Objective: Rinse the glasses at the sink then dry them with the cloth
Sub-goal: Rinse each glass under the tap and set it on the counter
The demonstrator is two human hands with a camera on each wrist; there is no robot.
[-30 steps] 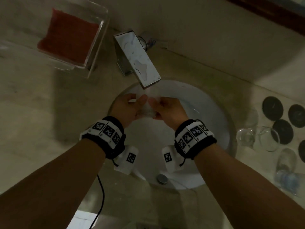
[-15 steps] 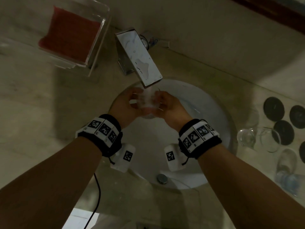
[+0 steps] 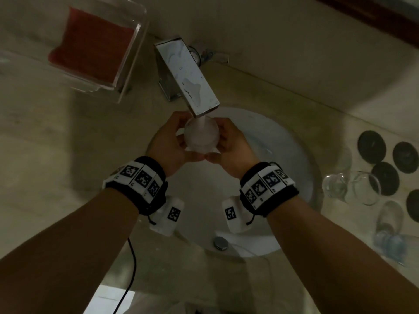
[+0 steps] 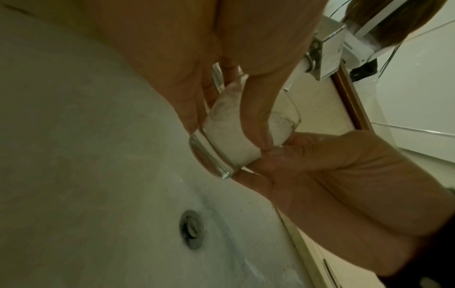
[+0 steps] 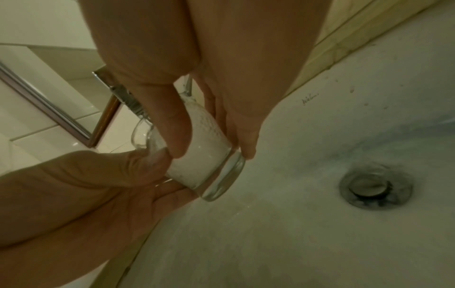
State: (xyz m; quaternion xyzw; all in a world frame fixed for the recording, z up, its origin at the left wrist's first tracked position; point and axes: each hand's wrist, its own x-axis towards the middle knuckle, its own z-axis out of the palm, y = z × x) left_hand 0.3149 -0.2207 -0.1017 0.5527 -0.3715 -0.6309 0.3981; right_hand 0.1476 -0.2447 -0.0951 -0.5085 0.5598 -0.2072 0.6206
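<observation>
Under faucet [image 3: 188, 75], glass [image 3: 201, 135] between hands [image 3: 199, 141]

We note dim, yellowish light over a beige stone counter [image 3: 52, 141]. A pale wall [image 3: 283, 41] rises behind it, with a dark wood frame [image 3: 371, 17] along its upper right. Black round coasters [image 3: 371, 147] lie on the counter at right. A clear tray [image 3: 133, 57] stands at upper left. The wrist views show glossy pale tiles [image 5: 49, 144].
</observation>
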